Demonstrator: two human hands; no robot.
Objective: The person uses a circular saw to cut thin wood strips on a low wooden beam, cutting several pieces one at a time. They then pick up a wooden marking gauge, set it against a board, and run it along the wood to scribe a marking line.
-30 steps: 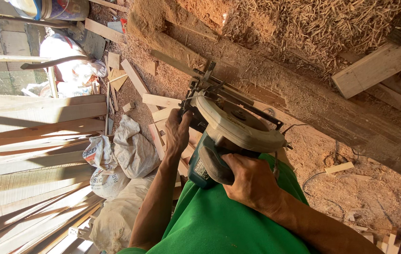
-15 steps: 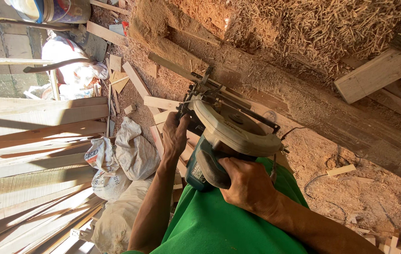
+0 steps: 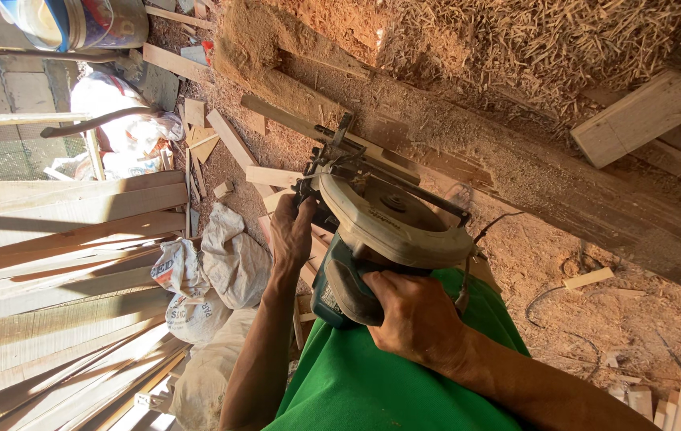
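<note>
I hold a circular saw (image 3: 388, 219) with a cream blade guard and a teal motor body in front of my green shirt. My right hand (image 3: 416, 319) is closed around its rear handle. My left hand (image 3: 292, 231) grips the front of the saw near its metal base plate. The saw's base rests against a thin wooden strip (image 3: 292, 120) that lies along a long, dusty wooden beam (image 3: 532, 175). The blade itself is hidden under the guard.
Sawdust and wood shavings (image 3: 516, 48) cover the ground past the beam. Long planks (image 3: 53, 239) are stacked at the left beside white sacks (image 3: 221, 271). A plastic bucket (image 3: 77, 20) stands top left. Short offcuts (image 3: 221, 136) and a cable (image 3: 548, 299) lie about.
Both hands keep their grip on the saw. The saw has shifted only slightly along the beam, and the view has drifted a little.
</note>
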